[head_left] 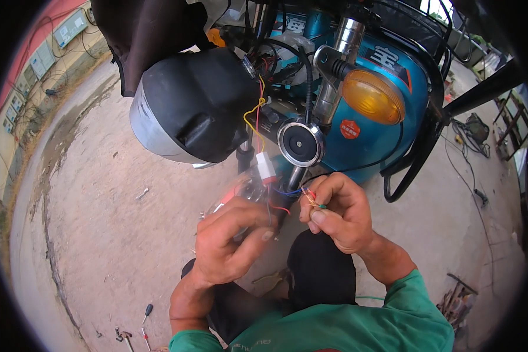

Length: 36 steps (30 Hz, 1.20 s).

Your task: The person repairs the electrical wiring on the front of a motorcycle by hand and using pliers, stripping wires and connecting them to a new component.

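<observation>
Between finger and thumb, my right hand (341, 214) pinches a bunch of thin wires (311, 198) with red, blue, green and bare copper-coloured strands. My left hand (232, 242) is closed at the lower end of a thin grey wire, its fingertips partly hiding it. That wire hangs from a white connector (266, 167) with a red end, fed from above by yellow and red wires (258, 111). A loose red wire curls between the hands. Just below the connector is a clear, shiny part (249, 186), partly behind my left hand.
Ahead stands a blue vehicle front (358, 141) with an amber turn signal (372, 97), a round chrome-rimmed horn (300, 144) and black bars (413, 167). A black headlight housing (199, 105) hangs left. Screwdrivers (148, 311) and a hammer (123, 335) lie lower left on the concrete.
</observation>
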Motion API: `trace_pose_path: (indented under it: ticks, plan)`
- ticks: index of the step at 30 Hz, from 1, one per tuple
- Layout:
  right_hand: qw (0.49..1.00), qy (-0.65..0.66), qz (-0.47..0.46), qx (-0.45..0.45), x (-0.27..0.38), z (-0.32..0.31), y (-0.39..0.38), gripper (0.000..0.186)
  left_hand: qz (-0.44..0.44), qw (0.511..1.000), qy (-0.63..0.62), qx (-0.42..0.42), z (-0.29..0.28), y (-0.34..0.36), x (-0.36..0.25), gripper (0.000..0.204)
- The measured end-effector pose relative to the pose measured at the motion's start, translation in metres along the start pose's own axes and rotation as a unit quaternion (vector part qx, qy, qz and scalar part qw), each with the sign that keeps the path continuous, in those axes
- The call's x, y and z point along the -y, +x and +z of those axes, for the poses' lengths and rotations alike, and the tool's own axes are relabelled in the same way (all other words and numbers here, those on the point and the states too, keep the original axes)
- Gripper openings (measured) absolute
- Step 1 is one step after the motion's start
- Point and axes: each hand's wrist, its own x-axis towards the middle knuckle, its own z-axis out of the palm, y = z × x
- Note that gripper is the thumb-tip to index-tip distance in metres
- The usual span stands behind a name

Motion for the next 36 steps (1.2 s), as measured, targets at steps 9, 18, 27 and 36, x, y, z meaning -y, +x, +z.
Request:
trace_pose_path:
  ticks: [9, 18, 27, 36]
  plan:
    - [0.995, -0.025, 0.087, 0.045, -0.001, 0.016, 0.030, 0.016, 0.036, 0.999, -0.006, 0.010, -0.029, 0.003, 0.019, 0.013]
    - [0.968, 0.012, 0.249, -0.027, 0.080, 0.068, 0.119, 0.014, -0.158, 0.978, -0.135, 0.012, -0.069, 0.052, -0.031, 0.011]
    - [0.774, 0.330, 0.447, -0.305, 0.121, 0.100, 0.181, 0.014, -0.435, 0.832, -0.316, -0.141, -0.092, 0.091, -0.083, 0.011]
    - [0.750, 0.264, 0.514, -0.321, 0.156, 0.127, 0.185, 0.011, -0.536, 0.767, -0.298, -0.189, -0.087, 0.089, -0.114, 0.016]
